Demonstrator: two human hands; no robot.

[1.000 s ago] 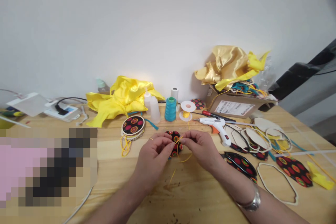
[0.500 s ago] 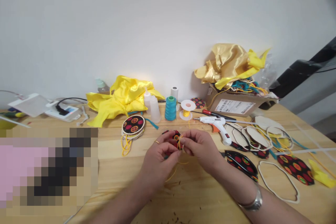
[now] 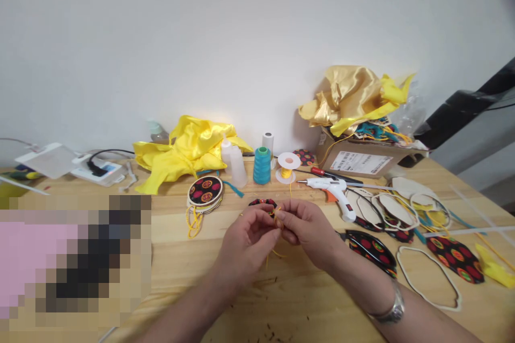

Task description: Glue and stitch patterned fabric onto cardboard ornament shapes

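Note:
Low over the middle of the table, my two hands meet fingertip to fingertip. My left hand (image 3: 255, 237) pinches a thin yellow cord (image 3: 277, 216), its fingers curled. From the other side my right hand (image 3: 302, 223) grips the same cord between thumb and forefinger. A patterned black-and-red fabric piece (image 3: 262, 202) shows just behind the left fingers, mostly hidden. Loose cord dangles beneath the hands. Left of them lies a stack of round patterned pieces (image 3: 206, 191) with yellow loops. A cord spool (image 3: 288, 167) stands beyond my fingers.
A white glue gun (image 3: 332, 193) lies right of my hands, near wooden frames (image 3: 428, 278) and fabric pieces. A teal thread cone (image 3: 262, 166), squeeze bottles (image 3: 237, 167) and yellow satin (image 3: 187, 150) stand at the back. A filled cardboard box (image 3: 358, 156) sits back right.
The patterned piece has tipped and shows less of its face behind my left hand. Both hands stay close together on the cord, and its hanging end has shifted.

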